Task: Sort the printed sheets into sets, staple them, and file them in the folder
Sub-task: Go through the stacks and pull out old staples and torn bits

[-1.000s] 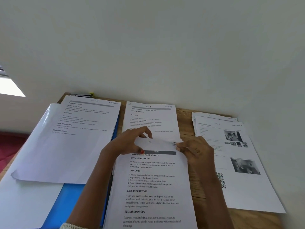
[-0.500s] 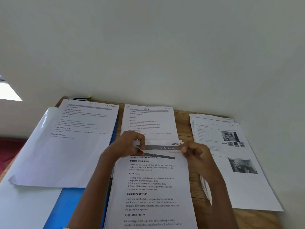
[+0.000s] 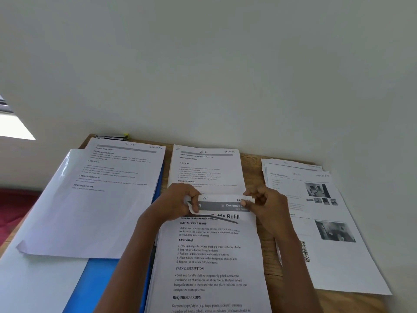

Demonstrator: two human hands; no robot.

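Over the last second the person has peeled the head of the top sheet [image 3: 209, 256] back toward themselves. A second ago it was only lifted at its far edge. Now it is rolled down far enough to bare the header of the sheet beneath [image 3: 228, 205], which shows a grey band reading "Dexterous" and the title "Bottle Refill".

The left hand [image 3: 178, 204] has its fingers curled and pinches the rolled left corner of the top sheet. The right hand [image 3: 268, 206], also curled, pinches the right end of the near stack [image 3: 203, 290] at its top edge. Whether it holds one sheet or several cannot be told.

The top sheet is headed "Organize Clothes Outside Wardrobe", so the two titles differ. The person is probably checking where one set ends and the next begins.

Sorting is under way. A marked sheet [image 3: 207, 168] lies just beyond the hands, a photo-printed pile [image 3: 320, 222] sits to the right, and another sheet [image 3: 108, 188] rests on the blue folder [image 3: 108, 283] to the left. All of this lies on the wooden table [image 3: 255, 163]. Nothing appears stapled yet, and no stapler can be identified with certainty.
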